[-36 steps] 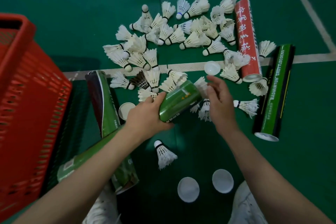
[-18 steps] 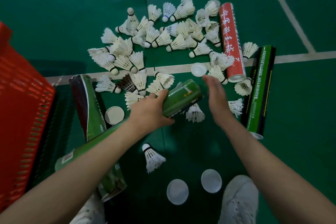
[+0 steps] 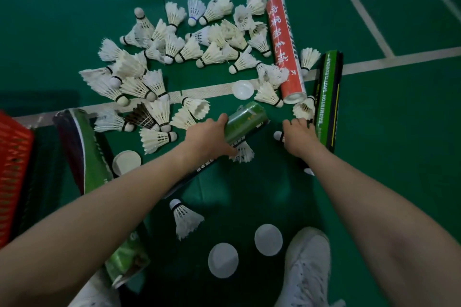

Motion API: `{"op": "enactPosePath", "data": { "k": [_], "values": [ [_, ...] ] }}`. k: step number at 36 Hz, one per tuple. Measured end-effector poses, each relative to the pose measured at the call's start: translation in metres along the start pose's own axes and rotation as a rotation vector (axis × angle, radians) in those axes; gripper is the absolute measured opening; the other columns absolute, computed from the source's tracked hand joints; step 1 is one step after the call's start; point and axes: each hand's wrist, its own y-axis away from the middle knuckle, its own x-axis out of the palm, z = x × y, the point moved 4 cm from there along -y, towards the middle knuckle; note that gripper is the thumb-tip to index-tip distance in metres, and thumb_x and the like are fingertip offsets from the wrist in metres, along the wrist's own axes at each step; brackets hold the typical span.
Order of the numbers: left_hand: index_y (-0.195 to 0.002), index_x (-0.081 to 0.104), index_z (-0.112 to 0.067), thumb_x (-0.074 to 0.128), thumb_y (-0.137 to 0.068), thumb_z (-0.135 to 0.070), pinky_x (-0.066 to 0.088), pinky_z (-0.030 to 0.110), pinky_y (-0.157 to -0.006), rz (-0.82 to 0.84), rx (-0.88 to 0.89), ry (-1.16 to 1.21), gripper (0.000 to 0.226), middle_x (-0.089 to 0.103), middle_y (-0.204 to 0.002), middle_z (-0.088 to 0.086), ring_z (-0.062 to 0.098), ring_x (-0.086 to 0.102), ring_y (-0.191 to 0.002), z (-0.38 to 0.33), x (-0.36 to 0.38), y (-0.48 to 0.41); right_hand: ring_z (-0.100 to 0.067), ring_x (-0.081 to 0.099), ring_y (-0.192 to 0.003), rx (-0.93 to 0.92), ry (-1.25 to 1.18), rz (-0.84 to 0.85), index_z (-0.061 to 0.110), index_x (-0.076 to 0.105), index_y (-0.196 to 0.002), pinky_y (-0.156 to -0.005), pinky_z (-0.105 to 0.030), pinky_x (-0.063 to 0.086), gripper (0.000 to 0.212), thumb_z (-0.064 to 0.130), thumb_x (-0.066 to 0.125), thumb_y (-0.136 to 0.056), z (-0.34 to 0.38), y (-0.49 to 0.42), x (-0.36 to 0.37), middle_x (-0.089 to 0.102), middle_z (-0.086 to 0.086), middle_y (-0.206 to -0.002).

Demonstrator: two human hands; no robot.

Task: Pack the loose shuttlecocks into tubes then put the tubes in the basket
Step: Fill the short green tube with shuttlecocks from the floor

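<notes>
Now, on a green court floor [image 3: 399, 157], the left hand [image 3: 209, 137] grips a green tube [image 3: 245, 123] just behind its open mouth, which points toward the right hand [image 3: 298, 132]. That hand curls its fingers over a loose shuttlecock [image 3: 278, 136], whose cork pokes out beside it. To do this well, the shuttlecock should probably go in cork first, with the tube held steady so the feathers slide in uncrushed. Many more shuttlecocks [image 3: 212, 55] lie scattered beyond, and the red basket [image 3: 15, 169] sits at the far left.
</notes>
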Motion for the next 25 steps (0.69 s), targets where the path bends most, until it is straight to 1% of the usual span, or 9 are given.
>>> {"op": "enactPosePath", "data": {
  "k": [4, 7, 9, 11, 14, 15, 17, 20, 25],
  "values": [
    [-0.139, 0.027, -0.024, 0.068, -0.069, -0.065, 0.044, 0.03, -0.061, -0.006, -0.015, -0.005, 0.091, 0.054, -0.094, 0.003, 0.022, 0.057, -0.078, -0.001, -0.001, 0.001, -0.035, 0.044, -0.119, 0.029, -0.085, -0.103, 0.007, 0.048, -0.12, -0.098, -0.043, 0.034, 0.03, 0.024, 0.048, -0.095, -0.003, 0.0, 0.001, 0.049, -0.016, -0.126],
    [-0.139, 0.026, -0.024, 0.068, -0.068, -0.067, 0.042, 0.029, -0.059, 0.002, -0.026, -0.01, 0.094, 0.051, -0.092, 0.002, 0.022, 0.055, -0.076, 0.002, -0.001, 0.006, -0.035, 0.042, -0.118, -0.019, -0.082, -0.032, 0.007, 0.044, -0.125, -0.094, -0.041, 0.038, 0.037, 0.01, 0.052, -0.09, -0.003, 0.005, 0.011, 0.045, -0.017, -0.127],
    [-0.139, 0.026, -0.024, 0.069, -0.067, -0.067, 0.043, 0.03, -0.061, 0.008, -0.031, 0.011, 0.093, 0.052, -0.095, 0.003, 0.023, 0.055, -0.078, 0.005, 0.0, 0.009, -0.037, 0.045, -0.116, 0.013, -0.144, 0.003, 0.004, 0.043, -0.125, -0.09, -0.04, 0.041, 0.038, 0.003, 0.052, -0.088, -0.006, 0.009, 0.017, 0.046, -0.019, -0.126],
    [-0.138, 0.026, -0.026, 0.069, -0.067, -0.066, 0.043, 0.03, -0.062, 0.005, -0.042, 0.043, 0.092, 0.054, -0.099, 0.004, 0.024, 0.055, -0.08, 0.01, 0.0, 0.015, -0.039, 0.05, -0.109, 0.104, -0.335, -0.082, 0.0, 0.044, -0.122, -0.083, -0.039, 0.042, 0.037, 0.002, 0.056, -0.087, -0.008, 0.009, 0.015, 0.051, -0.022, -0.122],
    [-0.139, 0.027, -0.029, 0.07, -0.067, -0.064, 0.046, 0.03, -0.066, -0.011, -0.058, 0.1, 0.091, 0.056, -0.104, 0.003, 0.024, 0.057, -0.086, 0.018, 0.0, 0.024, -0.032, 0.056, -0.095, 0.293, -0.92, -0.224, 0.003, 0.04, -0.122, -0.077, -0.039, 0.046, 0.049, 0.012, 0.068, -0.083, -0.004, 0.014, -0.004, 0.055, -0.015, -0.108],
    [-0.14, 0.026, -0.029, 0.071, -0.067, -0.064, 0.047, 0.031, -0.068, -0.017, -0.065, 0.113, 0.093, 0.056, -0.107, 0.003, 0.025, 0.058, -0.089, 0.021, -0.001, 0.027, -0.028, 0.056, -0.093, 0.321, -1.138, -0.23, 0.007, 0.042, -0.119, -0.078, -0.039, 0.048, 0.048, 0.017, 0.07, -0.082, 0.001, 0.017, -0.012, 0.055, -0.011, -0.106],
    [-0.142, 0.023, -0.03, 0.071, -0.066, -0.065, 0.05, 0.033, -0.072, -0.027, -0.08, 0.124, 0.096, 0.056, -0.112, 0.004, 0.027, 0.057, -0.093, 0.029, -0.002, 0.033, -0.021, 0.057, -0.088, 0.329, -1.447, -0.205, 0.018, 0.049, -0.106, -0.078, -0.037, 0.048, 0.033, 0.022, 0.068, -0.08, 0.016, 0.024, -0.025, 0.058, -0.005, -0.101],
    [-0.144, 0.02, -0.031, 0.07, -0.066, -0.065, 0.05, 0.036, -0.075, -0.037, -0.114, 0.136, 0.099, 0.054, -0.115, 0.005, 0.029, 0.056, -0.099, 0.043, -0.005, 0.043, -0.016, 0.053, -0.079, 0.277, -1.615, -0.214, 0.026, 0.053, -0.089, -0.072, -0.034, 0.044, 0.015, 0.019, 0.063, -0.08, 0.033, 0.032, -0.038, 0.058, 0.001, -0.088],
    [-0.141, 0.023, -0.033, 0.07, -0.065, -0.065, 0.048, 0.035, -0.076, -0.075, -0.121, 0.142, 0.095, 0.053, -0.119, 0.004, 0.029, 0.057, -0.1, 0.066, -0.014, 0.059, -0.017, 0.053, -0.09, 0.152, -1.665, -0.067, 0.013, 0.05, -0.105, -0.078, -0.036, 0.048, 0.018, 0.013, 0.056, -0.088, 0.053, 0.037, -0.045, 0.055, -0.004, -0.101]
  ]
}}
